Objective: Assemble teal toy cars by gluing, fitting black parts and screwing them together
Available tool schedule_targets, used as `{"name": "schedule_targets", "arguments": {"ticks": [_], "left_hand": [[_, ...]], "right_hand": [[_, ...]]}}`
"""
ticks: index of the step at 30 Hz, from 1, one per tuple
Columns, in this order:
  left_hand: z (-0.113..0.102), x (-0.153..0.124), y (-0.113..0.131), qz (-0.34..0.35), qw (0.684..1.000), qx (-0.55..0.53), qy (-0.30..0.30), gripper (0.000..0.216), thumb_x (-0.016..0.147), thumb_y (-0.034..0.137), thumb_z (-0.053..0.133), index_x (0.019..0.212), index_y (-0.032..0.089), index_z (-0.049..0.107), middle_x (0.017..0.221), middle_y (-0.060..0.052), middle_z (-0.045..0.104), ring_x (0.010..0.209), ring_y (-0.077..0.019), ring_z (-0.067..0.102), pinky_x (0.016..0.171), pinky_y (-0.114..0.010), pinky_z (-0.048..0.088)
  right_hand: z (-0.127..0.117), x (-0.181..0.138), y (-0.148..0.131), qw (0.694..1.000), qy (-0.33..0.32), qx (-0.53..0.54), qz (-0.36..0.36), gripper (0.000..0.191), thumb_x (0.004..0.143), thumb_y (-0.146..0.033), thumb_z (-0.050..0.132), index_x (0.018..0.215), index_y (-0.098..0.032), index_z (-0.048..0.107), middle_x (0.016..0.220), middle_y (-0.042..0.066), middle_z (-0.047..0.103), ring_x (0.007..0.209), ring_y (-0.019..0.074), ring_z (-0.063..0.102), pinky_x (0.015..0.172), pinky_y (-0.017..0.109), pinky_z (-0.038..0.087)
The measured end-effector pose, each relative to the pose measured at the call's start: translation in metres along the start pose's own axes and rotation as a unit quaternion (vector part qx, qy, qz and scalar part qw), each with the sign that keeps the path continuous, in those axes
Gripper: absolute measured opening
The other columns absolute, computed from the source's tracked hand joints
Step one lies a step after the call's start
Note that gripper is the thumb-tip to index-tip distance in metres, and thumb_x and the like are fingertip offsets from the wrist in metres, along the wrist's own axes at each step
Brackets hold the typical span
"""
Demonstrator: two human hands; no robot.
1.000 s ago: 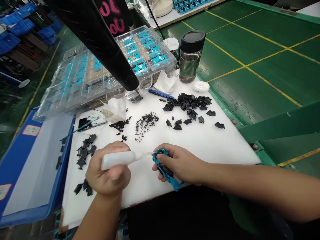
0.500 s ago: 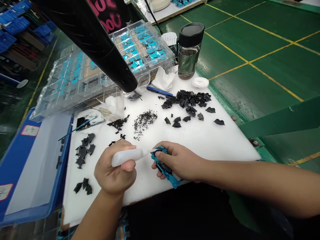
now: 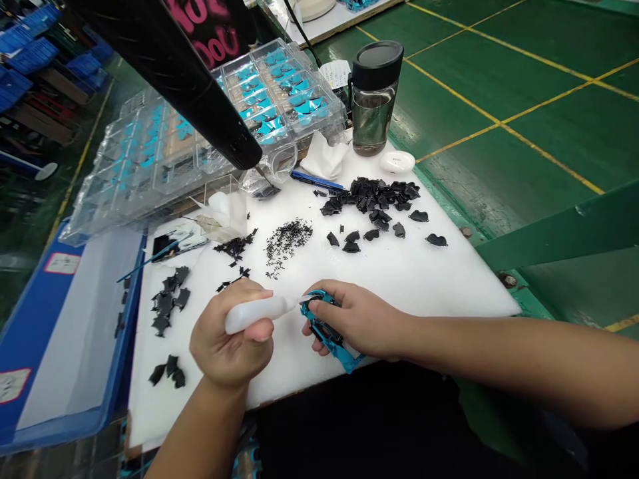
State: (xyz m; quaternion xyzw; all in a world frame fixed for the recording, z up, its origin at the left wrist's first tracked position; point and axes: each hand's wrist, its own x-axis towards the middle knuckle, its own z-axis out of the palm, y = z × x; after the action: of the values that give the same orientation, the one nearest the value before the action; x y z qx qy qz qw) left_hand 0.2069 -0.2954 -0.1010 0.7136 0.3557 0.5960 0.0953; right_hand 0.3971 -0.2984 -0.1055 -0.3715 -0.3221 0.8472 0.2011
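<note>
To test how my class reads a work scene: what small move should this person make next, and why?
Probably a gentle squeeze of the white squeeze bottle in the left hand. Its thin nozzle points at the blue plastic part, right at its edge, and the right hand grips that part, so it looks steady enough.

We have a glass bottle (image 3: 372, 123), clear trays (image 3: 339, 116) of blue parts, a blue pen (image 3: 317, 181), and a blue crate (image 3: 60, 426) beside the white mat (image 3: 399, 279).
</note>
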Motion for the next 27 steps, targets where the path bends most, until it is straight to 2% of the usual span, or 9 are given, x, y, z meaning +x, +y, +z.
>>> {"name": "schedule_targets", "arguments": {"ticks": [7, 14, 18, 21, 27], "left_hand": [[0.001, 0.001, 0.001, 0.015, 1.000, -0.006, -0.007, 0.027, 0.087, 0.041, 0.070, 0.098, 0.017, 0.072, 0.069, -0.002, 0.066, 0.059, -0.0142, 0.062, 0.051, -0.028, 0.049], [0.001, 0.002, 0.003, -0.003, 1.000, -0.003, -0.007, 0.029, 0.087, 0.045, 0.068, 0.093, 0.017, 0.070, 0.068, -0.002, 0.065, 0.056, -0.0143, 0.060, 0.048, -0.028, 0.048], [0.001, 0.007, 0.004, -0.032, 0.997, -0.009, 0.075, 0.038, 0.084, 0.053, 0.068, 0.080, 0.016, 0.068, 0.060, 0.000, 0.061, 0.050, -0.0152, 0.060, 0.046, -0.030, 0.049], [0.000, 0.012, 0.002, -0.034, 0.990, -0.037, 0.134, 0.044, 0.084, 0.057, 0.066, 0.073, 0.014, 0.066, 0.053, 0.001, 0.056, 0.043, -0.0139, 0.055, 0.038, -0.028, 0.044], [-0.005, 0.014, 0.000, -0.025, 0.983, -0.032, 0.178, 0.045, 0.082, 0.058, 0.068, 0.069, 0.015, 0.066, 0.052, 0.000, 0.055, 0.043, -0.0147, 0.054, 0.037, -0.029, 0.043]], "right_hand": [[0.001, -0.001, -0.001, 1.000, 0.005, 0.009, 0.003, 0.009, 0.098, -0.028, 0.050, 0.094, -0.021, 0.054, 0.083, 0.003, 0.065, 0.063, 0.0138, 0.065, 0.065, 0.031, 0.057], [0.001, 0.000, -0.001, 1.000, 0.005, 0.012, 0.002, 0.011, 0.099, -0.027, 0.047, 0.094, -0.020, 0.054, 0.083, 0.003, 0.065, 0.064, 0.0142, 0.066, 0.066, 0.032, 0.056], [0.000, 0.001, 0.001, 1.000, 0.007, 0.016, 0.001, 0.010, 0.099, -0.027, 0.049, 0.095, -0.020, 0.055, 0.083, 0.004, 0.065, 0.066, 0.0149, 0.067, 0.067, 0.033, 0.057], [-0.001, 0.000, 0.000, 1.000, 0.008, 0.019, 0.006, 0.008, 0.098, -0.024, 0.050, 0.095, -0.019, 0.055, 0.084, 0.004, 0.066, 0.066, 0.0146, 0.067, 0.068, 0.033, 0.057], [-0.001, -0.001, -0.002, 1.000, 0.014, 0.026, 0.011, 0.009, 0.099, -0.025, 0.050, 0.096, -0.019, 0.056, 0.083, 0.004, 0.066, 0.066, 0.0142, 0.068, 0.066, 0.030, 0.058]]}}
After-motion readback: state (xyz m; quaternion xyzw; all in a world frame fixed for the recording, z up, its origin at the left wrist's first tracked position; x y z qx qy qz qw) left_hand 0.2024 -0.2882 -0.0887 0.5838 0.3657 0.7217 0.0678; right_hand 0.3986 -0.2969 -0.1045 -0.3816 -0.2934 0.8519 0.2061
